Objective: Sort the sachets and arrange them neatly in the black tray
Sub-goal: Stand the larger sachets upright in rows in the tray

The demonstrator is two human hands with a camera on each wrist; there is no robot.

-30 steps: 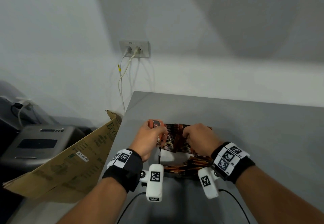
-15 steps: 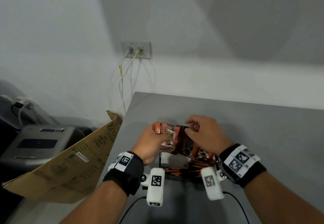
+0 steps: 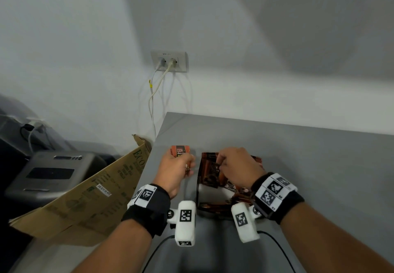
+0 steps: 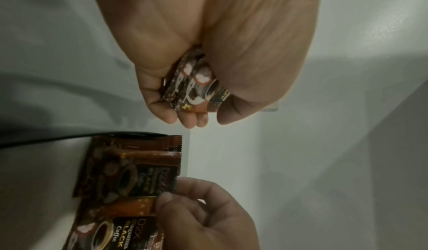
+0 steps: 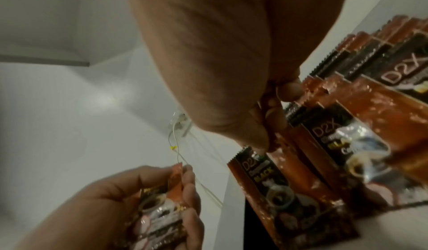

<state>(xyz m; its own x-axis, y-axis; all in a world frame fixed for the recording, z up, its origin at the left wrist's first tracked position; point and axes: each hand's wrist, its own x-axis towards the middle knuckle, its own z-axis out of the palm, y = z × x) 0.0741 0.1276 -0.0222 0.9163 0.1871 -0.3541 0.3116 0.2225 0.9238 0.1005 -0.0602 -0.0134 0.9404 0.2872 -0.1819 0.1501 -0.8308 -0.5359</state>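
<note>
A black tray (image 3: pixel 198 189) sits on the grey table near its left edge and holds brown-and-orange D2X coffee sachets (image 5: pixel 342 144) standing in a row. My left hand (image 3: pixel 187 162) is just left of the tray and grips a small bundle of sachets (image 3: pixel 180 150), also seen in the left wrist view (image 4: pixel 194 83). My right hand (image 3: pixel 220 164) is over the tray. Its thumb and fingers (image 5: pixel 271 124) pinch the top edge of one sachet in the tray (image 4: pixel 139 179). The tray's right part is hidden behind my right wrist.
The grey table (image 3: pixel 309 166) runs far to the right and back to the white wall. A tilted cardboard box flap (image 3: pixel 85 196) leans at the table's left edge, with a grey machine (image 3: pixel 51 172) beyond it. Cables hang from a wall socket (image 3: pixel 169 61).
The hands were together on one fan of sachets over the tray. My left hand has pulled left with its bundle, and my right hand has dropped lower into the tray.
</note>
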